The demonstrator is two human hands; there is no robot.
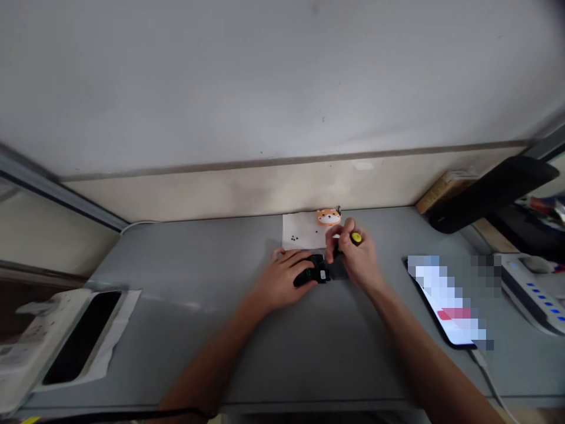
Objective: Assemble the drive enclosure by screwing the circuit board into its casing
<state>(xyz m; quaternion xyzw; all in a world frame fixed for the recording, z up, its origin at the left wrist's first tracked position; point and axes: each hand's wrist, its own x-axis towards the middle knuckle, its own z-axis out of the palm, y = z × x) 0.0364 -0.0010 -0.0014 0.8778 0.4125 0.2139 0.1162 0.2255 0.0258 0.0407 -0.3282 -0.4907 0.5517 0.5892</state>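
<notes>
The left hand (280,280) cups a black plastic device (309,275) on the grey tabletop (212,353), while the right hand (353,256) pinches a yellow-capped screwdriver (356,238) over it, beside tiny black screws (294,238) on white paper (304,225).

A sheet of paper (300,231) lies on the desk (176,353) against the wall (238,197), with small screws (294,238) on it and an animal-face ornament (329,217) at its far edge. In front of it, a small device (311,274) sits under the left hand (278,280); the right hand (355,256) holds a screwdriver (356,238) beside it. A smartphone (448,300) lies further right, before a power strip (529,291).
</notes>
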